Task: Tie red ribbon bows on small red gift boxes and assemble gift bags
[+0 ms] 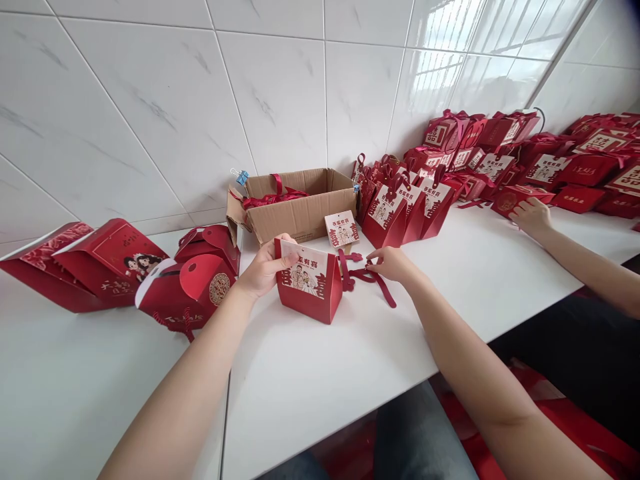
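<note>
In the head view, we see a wedge-shaped red card box (306, 301), crisply creased, its front printed, standing between our hands, midway between the smooth white bench's (287, 380) front and wall-side edges. Our left hand (263, 272) clasps its upper corner; our right hand (391, 265), fingertips nearly together, pinches flat, dark-red ribbon (387, 293).

The white tiled wall (280, 87) is fronted by a cardboard box (310, 219) (blue clips (242, 177) are fixed at its ends), while red cartons (107, 257) are ranged at left and ribbon-tied boxes (495, 133) are stacked at right.
</note>
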Demonstrator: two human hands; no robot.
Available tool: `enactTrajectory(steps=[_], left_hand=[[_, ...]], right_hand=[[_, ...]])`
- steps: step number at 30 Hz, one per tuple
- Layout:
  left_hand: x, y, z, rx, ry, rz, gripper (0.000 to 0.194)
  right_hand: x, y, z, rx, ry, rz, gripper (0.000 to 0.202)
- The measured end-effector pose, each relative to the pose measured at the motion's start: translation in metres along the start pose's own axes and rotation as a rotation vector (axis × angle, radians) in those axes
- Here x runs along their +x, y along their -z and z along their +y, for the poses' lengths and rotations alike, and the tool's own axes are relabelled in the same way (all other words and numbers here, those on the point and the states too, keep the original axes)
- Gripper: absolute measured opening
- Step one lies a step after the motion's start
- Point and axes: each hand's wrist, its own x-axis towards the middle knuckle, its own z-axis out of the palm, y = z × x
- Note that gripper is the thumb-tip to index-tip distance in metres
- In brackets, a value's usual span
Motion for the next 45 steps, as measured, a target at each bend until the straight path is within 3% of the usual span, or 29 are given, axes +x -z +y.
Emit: enactTrajectory(steps=[8,16,20,25,28,31,33,36,42,45], left_hand=[[0.000,0.001,-0.001,-0.005,0.000,-0.002,0.032],[0.001,0.003,-0.003,-0.002,0.002,0.002,0.031],[0.001,0.004,-0.003,-0.005,-0.005,-0.010,0.030],[0.000,0.001,-0.002,0.029,0.005,-0.007,0.031],[-0.002,-0.009,-0.002,0.094,-0.013,0.021,0.033],[-0.002,-0.029,-0.007,0.126,-0.031,0.130,0.038],[-0.003,-0.046,-0.010,0.166,-0.053,0.231,0.039],[-0.007,-0.069,-0.007,0.333,-0.070,0.326,0.039],[-0.022,-0.095,0.026,0.683,0.020,0.164,0.026],[-0.030,-0.102,0.037,0.793,0.042,0.085,0.026]], right_hand=[[0.001,-0.001,0.001,-0.019,0.030,-0.002,0.007],[0.001,0.005,-0.005,0.078,0.088,0.155,0.018],[0.001,0.004,-0.009,0.344,0.071,0.247,0.019],[-0.004,0.008,-0.021,0.919,0.153,0.124,0.024],[-0.011,0.018,-0.027,1.221,0.253,0.049,0.023],[-0.017,0.027,-0.029,1.400,0.381,-0.004,0.023],[-0.019,0.030,-0.029,1.456,0.462,-0.026,0.023],[-0.023,0.027,-0.030,1.416,0.525,0.040,0.020],[-0.032,0.016,-0.043,1.110,0.673,0.180,0.017],[-0.038,0.013,-0.050,1.094,0.781,0.117,0.016]])
